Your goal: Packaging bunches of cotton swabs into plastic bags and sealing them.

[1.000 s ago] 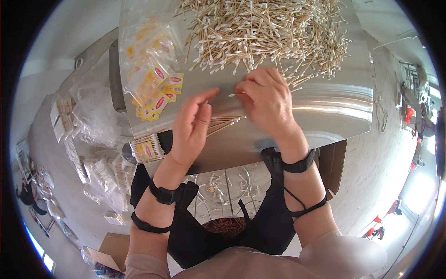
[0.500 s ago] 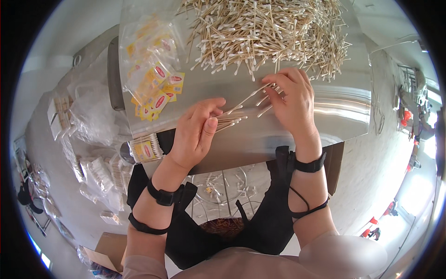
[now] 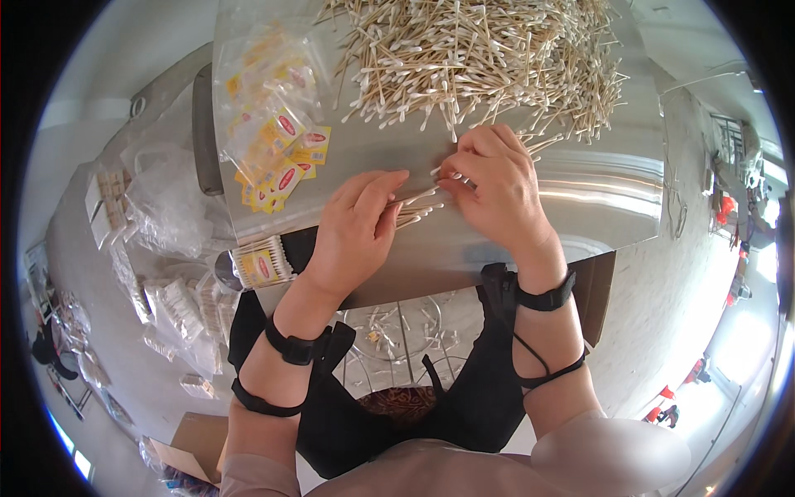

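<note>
A small bunch of cotton swabs (image 3: 416, 209) sticks out from my left hand (image 3: 358, 228), whose thumb and fingers are closed around it. My right hand (image 3: 494, 189) is bent in a pinch just to the right, close to the swab tips. White tips show at its fingers, though most of what it grips is hidden by the hand. Beyond both hands lies a big loose pile of cotton swabs (image 3: 480, 66) with wooden sticks and white ends. A filled pack of cotton swabs (image 3: 263, 263) with a yellow label rests at the table's near left corner.
Clear plastic bags (image 3: 269, 91) and yellow cards (image 3: 286, 178) lie at the left of the metal table (image 3: 596, 182). On the floor to the left are bagged packs (image 3: 178, 311) and an open cardboard box (image 3: 195, 447). Scattered swabs lie below the table edge.
My right hand has moved left and closer to the left hand. The swabs earlier seen at its fingers are now mostly hidden. My left thumb has closed further over its bunch.
</note>
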Tool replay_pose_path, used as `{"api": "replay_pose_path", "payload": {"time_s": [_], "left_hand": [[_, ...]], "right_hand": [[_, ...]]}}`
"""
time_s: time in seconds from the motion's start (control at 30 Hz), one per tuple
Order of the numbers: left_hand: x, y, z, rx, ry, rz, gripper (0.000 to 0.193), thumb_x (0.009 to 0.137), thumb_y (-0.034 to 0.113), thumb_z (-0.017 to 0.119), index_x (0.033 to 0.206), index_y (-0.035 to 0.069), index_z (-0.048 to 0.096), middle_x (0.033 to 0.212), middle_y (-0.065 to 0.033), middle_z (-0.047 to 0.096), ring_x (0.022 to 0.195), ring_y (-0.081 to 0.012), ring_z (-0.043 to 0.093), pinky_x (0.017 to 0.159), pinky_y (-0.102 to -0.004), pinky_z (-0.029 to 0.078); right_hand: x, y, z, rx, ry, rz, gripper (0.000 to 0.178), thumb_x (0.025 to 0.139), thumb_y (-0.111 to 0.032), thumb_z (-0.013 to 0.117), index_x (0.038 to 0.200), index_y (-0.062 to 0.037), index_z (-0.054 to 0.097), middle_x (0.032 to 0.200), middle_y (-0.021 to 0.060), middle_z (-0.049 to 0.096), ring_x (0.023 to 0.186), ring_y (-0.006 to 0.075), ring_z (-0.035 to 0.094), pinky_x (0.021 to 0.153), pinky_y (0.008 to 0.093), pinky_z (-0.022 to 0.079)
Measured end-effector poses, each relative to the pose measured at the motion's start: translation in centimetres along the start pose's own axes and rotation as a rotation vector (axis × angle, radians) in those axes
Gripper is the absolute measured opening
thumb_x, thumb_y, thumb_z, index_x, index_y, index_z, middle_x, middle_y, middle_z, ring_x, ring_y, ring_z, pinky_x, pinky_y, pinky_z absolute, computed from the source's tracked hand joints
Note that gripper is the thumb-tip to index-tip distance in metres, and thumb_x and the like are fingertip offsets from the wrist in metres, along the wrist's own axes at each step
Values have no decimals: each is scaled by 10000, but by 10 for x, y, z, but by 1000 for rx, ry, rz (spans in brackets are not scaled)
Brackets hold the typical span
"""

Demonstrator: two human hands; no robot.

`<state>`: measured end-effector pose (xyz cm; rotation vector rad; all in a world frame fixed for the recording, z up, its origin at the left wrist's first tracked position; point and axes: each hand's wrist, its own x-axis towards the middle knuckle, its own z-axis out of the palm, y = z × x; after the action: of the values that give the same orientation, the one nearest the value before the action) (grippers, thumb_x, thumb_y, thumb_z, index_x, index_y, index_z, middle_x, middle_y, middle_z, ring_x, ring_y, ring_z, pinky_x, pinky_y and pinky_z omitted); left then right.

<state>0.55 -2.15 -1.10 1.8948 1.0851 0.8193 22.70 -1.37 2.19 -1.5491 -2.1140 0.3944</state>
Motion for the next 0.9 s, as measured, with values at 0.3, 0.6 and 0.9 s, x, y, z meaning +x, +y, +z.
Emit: {"api": "replay_pose_path", "payload": {"time_s": [0.3, 0.6, 0.9], "left_hand": [[0, -5, -1, 15, 44, 27, 356, 836, -81, 662, 1180, 9, 644, 1047, -166, 696, 933, -373, 666, 799, -438, 552], [1, 4, -2, -51, -9, 0, 339, 855, -79, 650, 1182, 11, 641, 1064, -169, 686, 928, -369, 664, 806, -436, 552], [1, -2, -7, -124, 82, 17, 253, 936, -55, 602, 1181, -2, 634, 1106, -168, 695, 954, -359, 685, 827, -402, 549]], "right_hand": [[-6, -2, -6, 14, -109, -8, 97, 705, -68, 787, 759, -95, 711, 871, 25, 611, 905, 247, 592, 822, 373, 510], [-7, 10, -10, -21, -22, 63, 144, 664, -8, 765, 770, -88, 707, 867, 34, 614, 897, 268, 604, 785, 389, 516], [2, 2, 5, -30, 112, 20, 200, 687, -29, 794, 855, -112, 724, 888, 20, 618, 893, 265, 604, 786, 391, 519]]}}
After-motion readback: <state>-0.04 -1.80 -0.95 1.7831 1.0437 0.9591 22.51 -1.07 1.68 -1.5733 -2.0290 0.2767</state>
